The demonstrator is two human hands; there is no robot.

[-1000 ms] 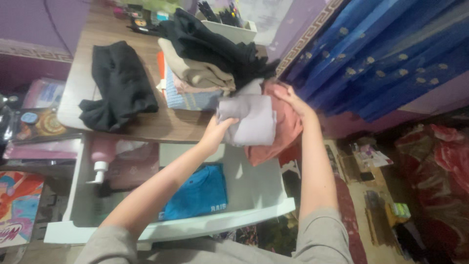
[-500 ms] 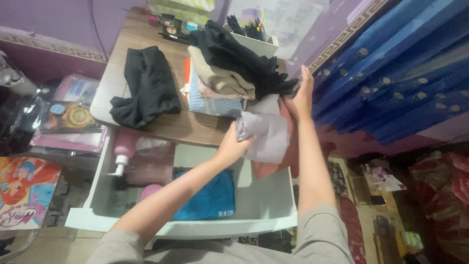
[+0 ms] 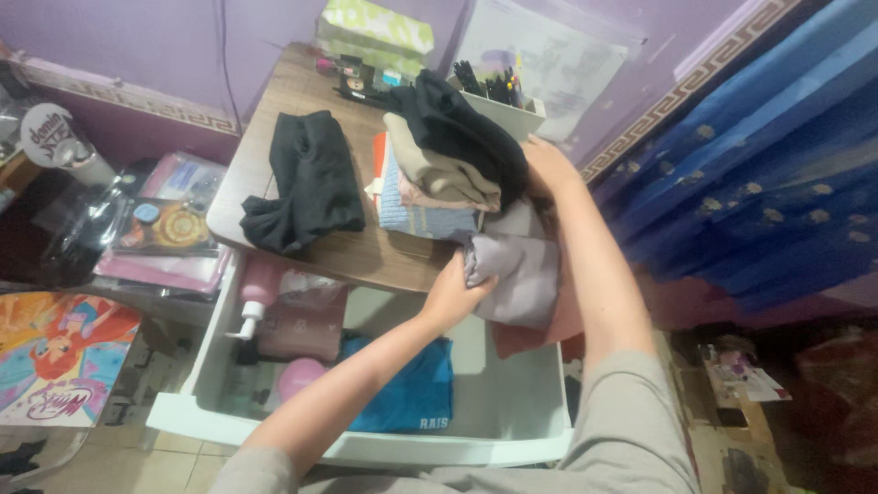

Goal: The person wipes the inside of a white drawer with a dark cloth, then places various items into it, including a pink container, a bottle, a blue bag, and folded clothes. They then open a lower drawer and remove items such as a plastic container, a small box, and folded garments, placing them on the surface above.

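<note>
The left hand (image 3: 450, 295) is clamped on the near edge of a folded lavender garment (image 3: 514, 274) hanging off the wooden top's (image 3: 274, 119) front edge, at four o'clock from the clothes stack (image 3: 439, 174). The right hand (image 3: 541, 169) presses against that stack, fingers hidden, so I cannot tell its grip. The garment looks light, soft and floppy (likely to unfold), best held across the folded edge.

- My left hand (image 3: 450, 297) grips the folded grey cloth (image 3: 517, 274), but my fingers are curled under its edge, so I can't see their tips.
- My right hand (image 3: 546, 169) is pressed against the stack of clothes (image 3: 439, 174); its fingers are buried behind the black garment on top.
- The rust-red cloth (image 3: 526, 337) beneath the grey one is mostly covered by it and by my right forearm.
- The blue shirt (image 3: 412, 389) in the drawer (image 3: 512, 402), below my left fingers, is partly hidden by my left arm.
- The small items at the worktop's (image 3: 366, 252) far end, beyond my fingers, are too blurred to identify.
</note>
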